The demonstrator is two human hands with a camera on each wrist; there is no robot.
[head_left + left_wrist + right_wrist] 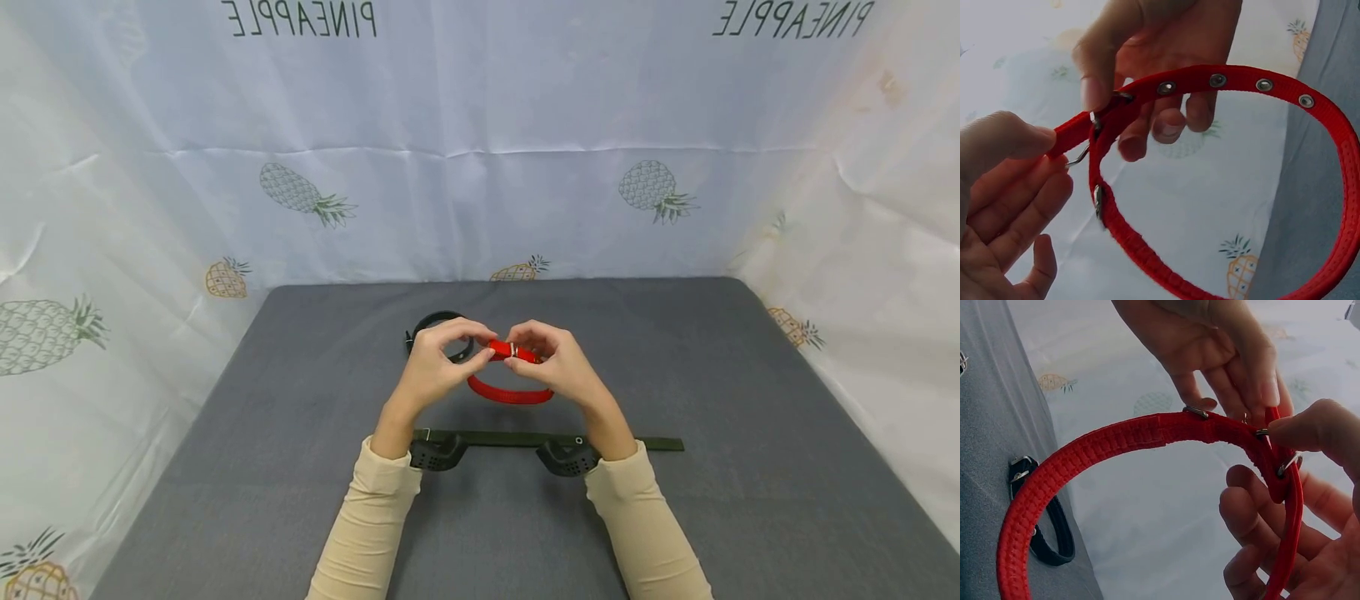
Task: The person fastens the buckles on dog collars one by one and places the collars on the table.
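Note:
A red pet collar is held up above the table, bent into a loop. Thumb and fingertips of my left hand pinch the strap's end, left of the metal buckle. On the buckle's other side, my right hand pinches the strap, its thumb near the metal. The strap end passes through the buckle. Several metal eyelets line the band, and a metal ring sits farther along it. Fingers partly hide the buckle in the head view.
Behind my left hand lies a looped black collar with a buckle. A dark green strap stretches flat across the grey table, beneath my wrists. White curtains printed with pineapples surround the table's back and sides.

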